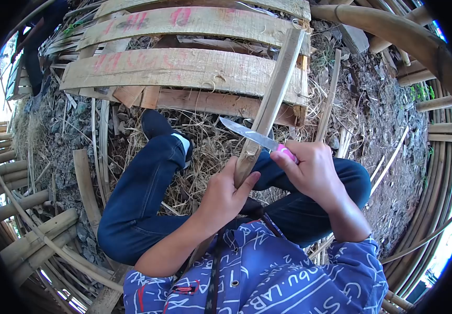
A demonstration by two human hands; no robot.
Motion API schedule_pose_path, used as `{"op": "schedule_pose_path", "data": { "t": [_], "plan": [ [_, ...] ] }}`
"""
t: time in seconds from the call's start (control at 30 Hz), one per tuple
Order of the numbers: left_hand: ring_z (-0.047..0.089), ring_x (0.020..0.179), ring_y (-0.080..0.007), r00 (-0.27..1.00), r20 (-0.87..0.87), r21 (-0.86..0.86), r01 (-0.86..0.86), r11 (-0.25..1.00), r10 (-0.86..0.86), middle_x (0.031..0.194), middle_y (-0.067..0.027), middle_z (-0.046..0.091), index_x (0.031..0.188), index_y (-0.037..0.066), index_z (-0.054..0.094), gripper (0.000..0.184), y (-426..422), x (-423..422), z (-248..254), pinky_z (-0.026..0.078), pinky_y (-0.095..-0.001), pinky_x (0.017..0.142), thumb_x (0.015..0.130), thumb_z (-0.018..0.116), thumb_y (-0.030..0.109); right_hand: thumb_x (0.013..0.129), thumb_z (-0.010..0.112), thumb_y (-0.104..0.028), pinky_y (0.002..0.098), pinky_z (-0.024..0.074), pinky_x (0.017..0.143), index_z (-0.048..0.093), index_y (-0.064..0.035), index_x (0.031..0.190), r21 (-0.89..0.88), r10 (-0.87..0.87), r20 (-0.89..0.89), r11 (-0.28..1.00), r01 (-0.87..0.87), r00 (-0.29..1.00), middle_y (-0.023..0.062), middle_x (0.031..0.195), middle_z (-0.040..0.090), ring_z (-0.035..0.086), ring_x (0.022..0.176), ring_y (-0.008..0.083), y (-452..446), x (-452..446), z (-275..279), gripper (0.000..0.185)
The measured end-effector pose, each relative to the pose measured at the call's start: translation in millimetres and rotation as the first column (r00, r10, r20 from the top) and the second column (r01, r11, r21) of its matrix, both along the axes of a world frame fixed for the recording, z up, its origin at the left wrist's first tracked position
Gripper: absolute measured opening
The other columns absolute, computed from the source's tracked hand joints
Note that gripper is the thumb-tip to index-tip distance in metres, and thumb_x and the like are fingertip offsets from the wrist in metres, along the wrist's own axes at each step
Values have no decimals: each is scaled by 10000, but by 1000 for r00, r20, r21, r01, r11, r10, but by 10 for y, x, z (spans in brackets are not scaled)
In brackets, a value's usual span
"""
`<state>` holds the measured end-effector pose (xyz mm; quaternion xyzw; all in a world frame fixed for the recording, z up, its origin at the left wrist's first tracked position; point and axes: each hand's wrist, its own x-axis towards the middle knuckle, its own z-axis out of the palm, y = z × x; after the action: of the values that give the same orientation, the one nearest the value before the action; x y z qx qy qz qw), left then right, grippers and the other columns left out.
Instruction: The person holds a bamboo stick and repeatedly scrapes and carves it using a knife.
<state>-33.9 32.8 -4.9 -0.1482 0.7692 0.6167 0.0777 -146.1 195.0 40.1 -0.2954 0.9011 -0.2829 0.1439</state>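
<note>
My left hand (225, 189) is wrapped round the lower part of a split bamboo strip (274, 94). The strip slants up and away, its far end over the right edge of a slatted wooden pallet (173, 67). In my right hand (309, 170) is a knife (252, 135) with a pink handle, gripped in closed fingers. Its blade lies across the bamboo just above my left hand and points to the left. A curled shaving (298, 24) shows at the strip's far end.
Dry shavings and straw (210, 152) cover the ground between my bent legs. A bamboo stick (330, 94) lies right of the pallet. Stacked bamboo poles (440, 172) line the right side, and more poles (43, 235) stand at left. A thick bamboo pole (388, 21) crosses the upper right.
</note>
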Motion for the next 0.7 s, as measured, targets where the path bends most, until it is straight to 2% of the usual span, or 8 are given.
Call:
{"op": "schedule_pose_path", "data": {
  "t": [0.13, 0.37, 0.43, 0.5, 0.57, 0.63, 0.67, 0.7],
  "plan": [
    [630, 615, -362, 999, 30, -30, 40, 999, -39, 650, -199, 587, 977, -21, 505, 351, 0, -5, -2, 464, -393, 557, 910, 610, 308, 858, 632, -450, 426, 427, 445, 536, -62, 589, 40, 49, -85, 998, -46, 995, 130, 483, 497, 549, 468, 345, -5, 19, -70, 482],
    [643, 647, -406, 998, -69, -36, -13, 999, 11, 654, -222, 600, 979, -38, 505, 315, 53, 18, -51, 475, -419, 548, 894, 625, 241, 856, 622, -470, 427, 430, 439, 537, -66, 582, 89, 72, -135, 994, -61, 988, 126, 490, 515, 553, 465, 341, 16, 19, -153, 495],
    [644, 653, -408, 996, -86, -54, -15, 998, 10, 660, -230, 602, 981, -43, 505, 311, 56, 8, -61, 476, -419, 544, 889, 631, 227, 860, 644, -386, 437, 424, 477, 545, -42, 640, 95, 98, -81, 991, -90, 992, 160, 534, 509, 548, 525, 380, 13, -7, -139, 420],
    [661, 661, -237, 1000, -24, -68, 14, 998, -16, 769, -165, 643, 1064, -36, 535, 309, 35, 27, -68, 478, -334, 589, 891, 642, 197, 856, 633, -428, 430, 427, 458, 545, -55, 614, 89, 98, -132, 992, -87, 986, 140, 519, 518, 554, 498, 356, 25, -29, -182, 453],
    [658, 646, -236, 998, -57, -74, 4, 997, -8, 752, -165, 640, 1056, -38, 535, 302, 37, 9, -26, 476, -331, 581, 891, 642, 191, 853, 622, -470, 423, 429, 440, 544, -69, 588, 77, 104, -181, 993, -91, 978, 120, 504, 527, 561, 471, 333, 20, -46, -224, 487],
    [655, 632, -236, 996, -95, -82, -5, 997, -2, 735, -164, 638, 1048, -41, 535, 294, 55, 16, -23, 474, -327, 572, 890, 642, 184, 857, 615, -472, 423, 431, 442, 550, -70, 601, 29, 14, -243, 1000, -7, 970, 122, 511, 530, 564, 476, 331, 19, -77, -255, 481],
    [643, 610, -317, 997, -77, -85, 10, 996, -16, 670, -193, 609, 1008, -45, 517, 281, 80, 42, -39, 467, -370, 531, 888, 638, 179, 861, 606, -482, 422, 438, 453, 558, -73, 614, 99, -33, -254, 993, 60, 967, 122, 515, 535, 567, 477, 329, 26, -156, -210, 479],
    [632, 587, -398, 998, -62, -88, 23, 996, -28, 605, -222, 580, 969, -49, 499, 273, 94, 57, -48, 460, -413, 489, 886, 634, 173, 864, 601, -484, 421, 442, 459, 566, -73, 620, 106, -29, -239, 993, 56, 971, 122, 516, 537, 570, 479, 326, 56, -209, -222, 479]
  ]
}}
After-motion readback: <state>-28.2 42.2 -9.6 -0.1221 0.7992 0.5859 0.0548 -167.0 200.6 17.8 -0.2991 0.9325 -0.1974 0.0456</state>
